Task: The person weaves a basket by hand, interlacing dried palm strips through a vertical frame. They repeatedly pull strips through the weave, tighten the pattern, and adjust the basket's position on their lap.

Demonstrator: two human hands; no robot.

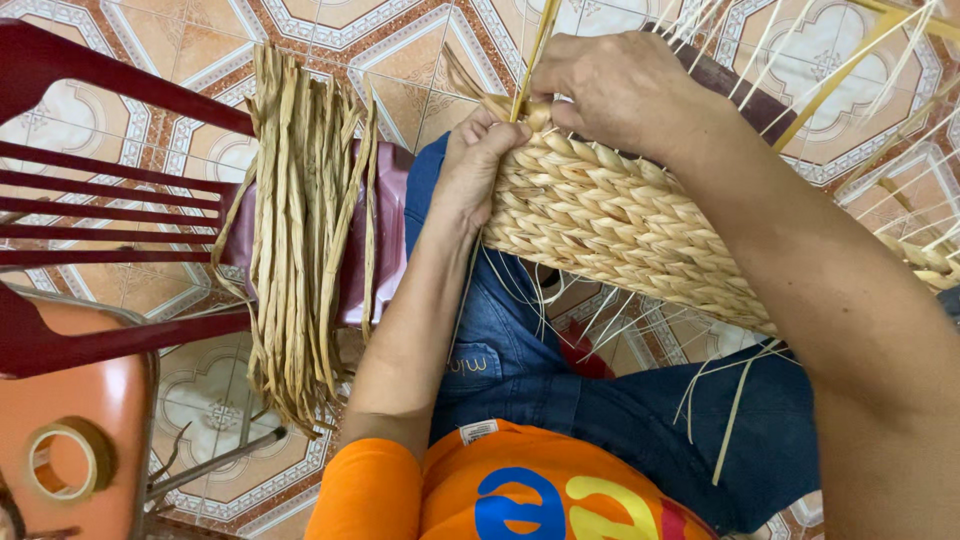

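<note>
A partly woven basket (620,225) of braided pale straw rests across my lap, with thin yellow spokes (800,95) fanning out to the upper right. My left hand (470,165) grips the woven edge at the basket's left end. My right hand (615,85) comes over the top and pinches a straw strand against an upright spoke (530,55) where the weave ends. Both hands touch each other at that spot. The fingertips are hidden behind the weave.
A bundle of dried straw strips (300,230) hangs over the seat of a dark red plastic chair (110,215) at the left. An orange stool (85,430) with a roll of tape (65,460) stands at the lower left. The floor is patterned tile (400,40).
</note>
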